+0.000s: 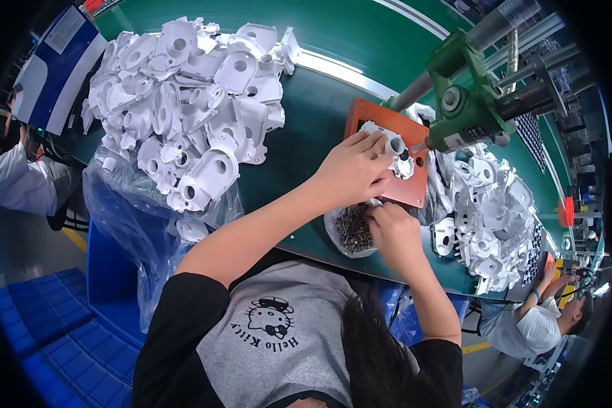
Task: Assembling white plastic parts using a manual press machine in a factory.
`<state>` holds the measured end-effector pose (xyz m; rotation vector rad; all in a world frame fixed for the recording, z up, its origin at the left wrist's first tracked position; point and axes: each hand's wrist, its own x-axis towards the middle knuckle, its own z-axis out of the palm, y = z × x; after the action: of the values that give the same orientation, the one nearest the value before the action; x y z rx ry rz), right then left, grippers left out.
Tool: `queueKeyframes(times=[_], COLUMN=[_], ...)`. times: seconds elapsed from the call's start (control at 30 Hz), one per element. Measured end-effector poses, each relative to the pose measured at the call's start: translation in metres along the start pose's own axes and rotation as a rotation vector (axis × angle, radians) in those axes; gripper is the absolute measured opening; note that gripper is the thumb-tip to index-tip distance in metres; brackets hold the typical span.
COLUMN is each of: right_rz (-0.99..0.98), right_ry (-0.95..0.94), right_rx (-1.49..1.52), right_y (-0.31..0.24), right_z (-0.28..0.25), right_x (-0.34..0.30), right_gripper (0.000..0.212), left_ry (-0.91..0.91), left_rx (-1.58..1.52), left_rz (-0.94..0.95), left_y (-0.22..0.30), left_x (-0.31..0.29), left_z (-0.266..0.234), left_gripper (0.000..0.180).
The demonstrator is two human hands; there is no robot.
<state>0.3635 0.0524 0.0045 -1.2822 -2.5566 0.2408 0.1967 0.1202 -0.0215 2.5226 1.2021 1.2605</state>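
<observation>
L hand (pixel 352 166) is curling on white tubed plastic part (pixel 396 145) atop orange rect. block (pixel 408 193); R hand (pixel 397 236) is bending by grey metal screws (pixel 351 228), can't tell grip. White label (pixel 66 29) is showing far L, bare green tabletop (pixel 282 163) lying btwn.

Even, bright light fills the middle; glare streaks the pale rail (pixel 340 73). Straight edges bow toward the rim, where detail softens and sinks into black.

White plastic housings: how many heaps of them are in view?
2. The larger heap lies left of the orange fixture, the smaller heap right of it. The single housing at the left hand isn't counted; others could be hidden beyond the rim.
</observation>
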Motion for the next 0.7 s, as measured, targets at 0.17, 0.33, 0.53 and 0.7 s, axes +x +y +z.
queueKeyframes(times=[0.17, 0.33, 0.53, 0.7], right_rz=[0.118, 0.531, 0.422, 0.471], right_ry=[0.038, 0.036, 0.216, 0.221], right_rx=[0.322, 0.673, 0.541, 0.727], right_y=[0.003, 0.038, 0.069, 0.081], right_z=[-0.026, -0.052, -0.044, -0.022], right_x=[0.004, 0.018, 0.051, 0.060], right_gripper=[0.009, 0.011, 0.012, 0.014], left_ry=[0.016, 0.008, 0.003, 0.007], left_rx=[-0.008, -0.014, -0.020, -0.017], left_rz=[0.014, 0.013, 0.008, 0.005], left_y=[-0.001, -0.001, 0.000, 0.000], left_x=[0.000, 0.001, 0.002, 0.001], left_z=[-0.001, -0.002, -0.001, 0.000], left_gripper=[0.025, 0.024, 0.023, 0.022])
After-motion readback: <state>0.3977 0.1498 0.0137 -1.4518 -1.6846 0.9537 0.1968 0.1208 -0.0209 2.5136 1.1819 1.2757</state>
